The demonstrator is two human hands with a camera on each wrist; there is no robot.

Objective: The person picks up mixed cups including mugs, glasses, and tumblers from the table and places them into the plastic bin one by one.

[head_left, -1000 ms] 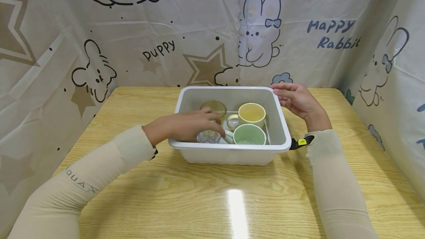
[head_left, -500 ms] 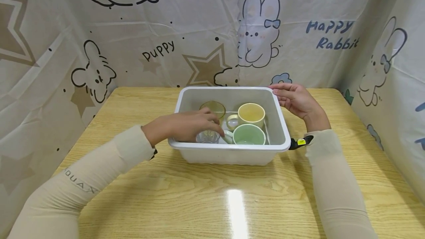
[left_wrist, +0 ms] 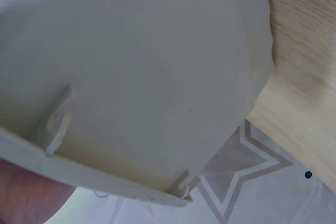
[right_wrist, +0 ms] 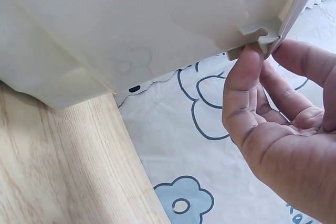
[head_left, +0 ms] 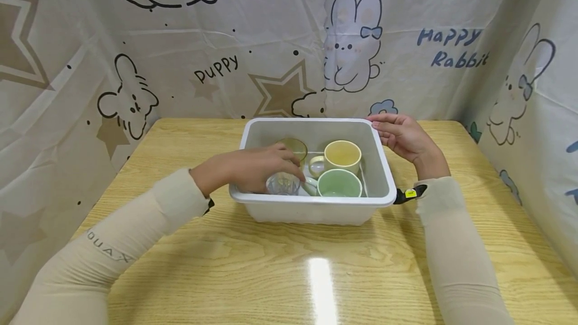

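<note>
A white plastic bin (head_left: 311, 199) stands on the table with cups inside. Over its left wall reaches my left hand (head_left: 259, 167), its fingers and thumb round a clear ribbed glass (head_left: 283, 185); the fingertips are partly hidden. Behind that hand is an amber glass (head_left: 295, 146), partly covered. On the bin's right side sit a yellow mug (head_left: 343, 154) at the back and a green mug (head_left: 339, 183) in front, handles facing left. My right hand (head_left: 404, 137) pinches the rim at the back right corner, thumb below the rim in the right wrist view.
The wooden table (head_left: 253, 270) extends around the bin. A printed cloth (head_left: 280, 39) hangs behind it and along both sides. In the left wrist view, the bin's outer wall (left_wrist: 147, 66) fills most of the picture.
My left hand has shifted slightly upward, and the clear glass in it looks a little higher and more exposed. The right hand, bin and mugs stay put.
</note>
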